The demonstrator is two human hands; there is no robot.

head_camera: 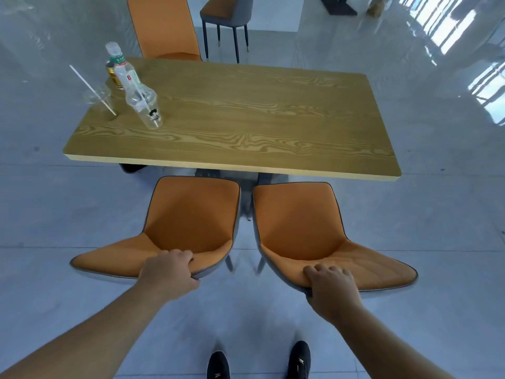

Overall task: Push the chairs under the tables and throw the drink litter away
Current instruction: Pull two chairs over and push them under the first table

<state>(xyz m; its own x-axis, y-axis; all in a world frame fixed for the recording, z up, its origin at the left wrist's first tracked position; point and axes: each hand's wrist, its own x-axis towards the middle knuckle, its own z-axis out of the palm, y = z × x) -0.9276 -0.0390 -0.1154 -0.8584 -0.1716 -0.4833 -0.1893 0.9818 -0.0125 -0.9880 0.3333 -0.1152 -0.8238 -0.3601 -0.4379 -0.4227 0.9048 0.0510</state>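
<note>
Two orange chairs stand side by side before the near edge of a wooden table (246, 113), their seats just short of it. My left hand (168, 270) grips the top of the left chair's (188, 212) backrest. My right hand (332, 284) grips the top of the right chair's (297, 217) backrest. On the table's left end stand a clear plastic bottle (123, 68), a clear cup with a straw (144, 106), a second clear cup with a long straw (99, 98) and a yellow can (113, 75) behind the bottle.
A third orange chair (164, 26) stands at the table's far side. A grey chair with an orange seat (225, 15) stands further back. A dark table base (337, 6) shows at the far right. Glossy grey floor surrounds everything; my two black shoes (218, 365) are below.
</note>
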